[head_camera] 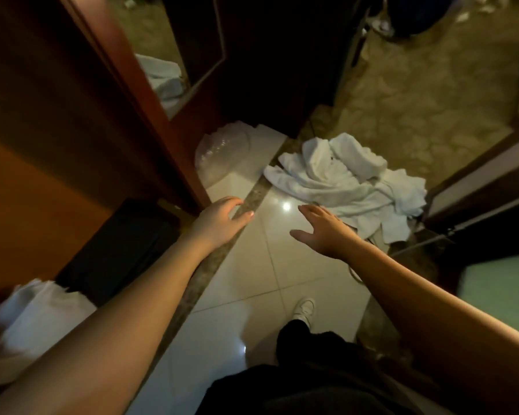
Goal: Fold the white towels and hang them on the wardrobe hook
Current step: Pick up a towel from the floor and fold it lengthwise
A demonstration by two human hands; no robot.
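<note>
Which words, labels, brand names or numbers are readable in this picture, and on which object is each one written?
None: no text can be read anywhere in this view.
White towels: a small dark speck on the fabric, too small to tell whether it is a label.
White shoe: no readable brand mark.
White bag: blurred, no print visible.
</note>
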